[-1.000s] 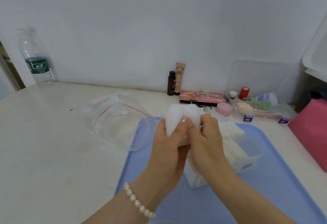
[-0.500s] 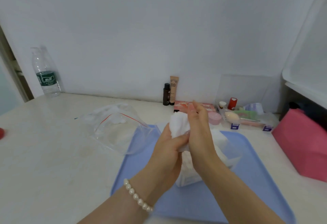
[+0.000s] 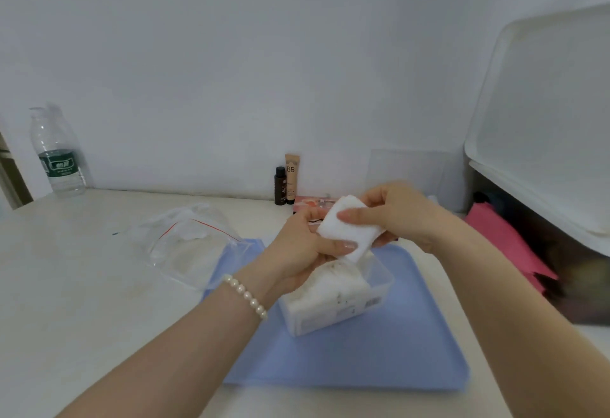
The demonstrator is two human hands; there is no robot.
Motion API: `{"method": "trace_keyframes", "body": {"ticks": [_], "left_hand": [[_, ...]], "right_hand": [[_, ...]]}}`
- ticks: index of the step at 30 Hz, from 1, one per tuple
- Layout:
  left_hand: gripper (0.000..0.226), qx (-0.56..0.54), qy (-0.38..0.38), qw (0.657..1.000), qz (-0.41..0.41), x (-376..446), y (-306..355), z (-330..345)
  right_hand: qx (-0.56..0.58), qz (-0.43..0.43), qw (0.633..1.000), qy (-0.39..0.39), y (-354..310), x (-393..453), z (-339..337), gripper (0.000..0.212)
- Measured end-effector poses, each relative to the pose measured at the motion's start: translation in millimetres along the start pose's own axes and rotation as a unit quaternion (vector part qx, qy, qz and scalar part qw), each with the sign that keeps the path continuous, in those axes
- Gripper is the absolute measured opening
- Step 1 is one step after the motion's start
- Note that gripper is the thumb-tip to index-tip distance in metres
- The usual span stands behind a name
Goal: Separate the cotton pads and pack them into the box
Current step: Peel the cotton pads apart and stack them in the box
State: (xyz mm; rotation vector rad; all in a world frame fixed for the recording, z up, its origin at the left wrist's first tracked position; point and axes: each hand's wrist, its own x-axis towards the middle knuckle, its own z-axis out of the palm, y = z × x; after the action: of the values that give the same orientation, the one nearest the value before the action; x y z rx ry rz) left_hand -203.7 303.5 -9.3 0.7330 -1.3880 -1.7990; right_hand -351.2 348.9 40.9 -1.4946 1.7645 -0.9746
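White cotton fills the middle of the scene: a stack of pads (image 3: 347, 228) is held in the air between both hands, just above the far end of the clear box (image 3: 379, 285). The left hand (image 3: 298, 249) cups the stack from the near-left side, thumb laid across its lower edge; the right hand (image 3: 399, 214) pinches it from the far right, forefinger stretched along its top face. The stack's long axis runs from far-left down to near-right, and its lower corner points into the box mouth, perhaps touching the pads already inside, though blur makes that hard to tell. The box lies on the blue tray (image 3: 412, 351), directly below and slightly nearer than the hands, partly filled with pads, its long axis running from near-left to far-right. Both hands are about equally close to it, so the coming move is likely a short drop straight down. The zip bag (image 3: 185, 246) lies to the left, well apart from both hands.
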Motion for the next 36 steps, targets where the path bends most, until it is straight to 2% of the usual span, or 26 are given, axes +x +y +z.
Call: {"method": "trace_keyframes", "body": {"ticks": [3,5,7,9,11,15,19,21,23,27,32,36], "left_hand": [[0.05,0.077,0.025,0.996,0.028,17,-7,8],[0.032,0.227,0.071,0.967,0.096,26,-19,8],[0.009,0.398,0.053,0.896,0.191,30,-32,3],[0.016,0.531,-0.028,0.812,0.239,34,-43,-1],[0.024,0.622,-0.108,0.739,0.235,37,-49,2],[0.036,0.715,-0.185,0.645,0.199,42,-51,14],[0.059,0.764,-0.217,0.576,0.192,49,-58,19],[0.062,0.789,-0.233,0.534,0.195,51,-60,23],[0.058,0.799,-0.241,0.52,0.183,53,-60,25],[0.066,0.797,-0.248,0.526,0.163,57,-58,25],[0.075,0.818,-0.265,0.487,0.153,51,-52,22],[0.077,0.833,-0.267,0.468,0.123,45,-46,20]], "right_hand": [[0.023,0.018,0.996,0.089,16,6,-1,0.033],[0.034,0.018,0.985,0.166,33,8,-7,0.032],[0.062,0.029,0.974,0.216,49,6,-15,0.029],[0.096,0.056,0.97,0.215,61,1,-17,0.025],[0.092,0.084,0.976,0.18,70,-3,-14,0.023],[0.075,0.121,0.984,0.111,77,-5,-7,0.028],[0.097,0.135,0.977,0.135,82,-6,-13,0.025],[0.1,0.131,0.974,0.158,84,-6,-16,0.023],[0.089,0.132,0.976,0.148,84,-4,-13,0.024],[0.066,0.133,0.986,0.081,83,3,0,0.028],[-0.002,0.122,0.991,0.056,90,11,2,0.025],[-0.112,0.105,0.988,0.028,90,16,1,0.028]]}}
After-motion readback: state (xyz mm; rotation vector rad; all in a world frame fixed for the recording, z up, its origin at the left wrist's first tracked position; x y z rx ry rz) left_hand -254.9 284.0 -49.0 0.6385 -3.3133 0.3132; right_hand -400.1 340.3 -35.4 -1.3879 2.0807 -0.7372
